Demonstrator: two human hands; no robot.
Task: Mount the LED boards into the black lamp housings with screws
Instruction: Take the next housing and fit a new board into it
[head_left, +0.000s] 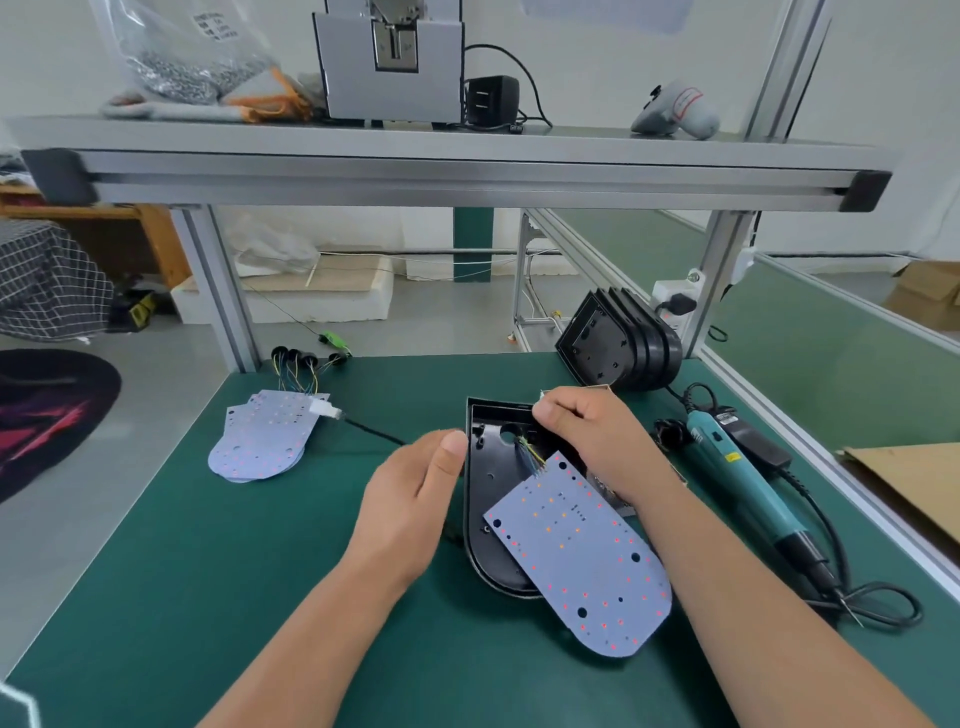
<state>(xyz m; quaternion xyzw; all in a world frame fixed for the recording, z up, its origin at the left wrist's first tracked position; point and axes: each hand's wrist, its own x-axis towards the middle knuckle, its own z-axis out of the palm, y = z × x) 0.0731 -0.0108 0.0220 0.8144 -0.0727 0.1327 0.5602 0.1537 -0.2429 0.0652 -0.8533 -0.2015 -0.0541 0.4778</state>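
Note:
A black lamp housing (480, 512) lies open side up on the green table (208, 597). A white LED board (582, 556) lies askew across its lower right part, overhanging the rim, with thin wires running from its top into the housing. My left hand (410, 514) holds the housing's left edge, thumb on the rim. My right hand (592, 441) is over the housing's top right corner, fingers curled and pinching something small there; what it pinches is hidden.
A stack of LED boards (260, 441) with wired black parts lies at the left. Several black housings (618, 343) stand stacked at the back right. A teal electric screwdriver (743, 483) with its cable lies at the right. A shelf overhead carries a screw feeder (389, 62).

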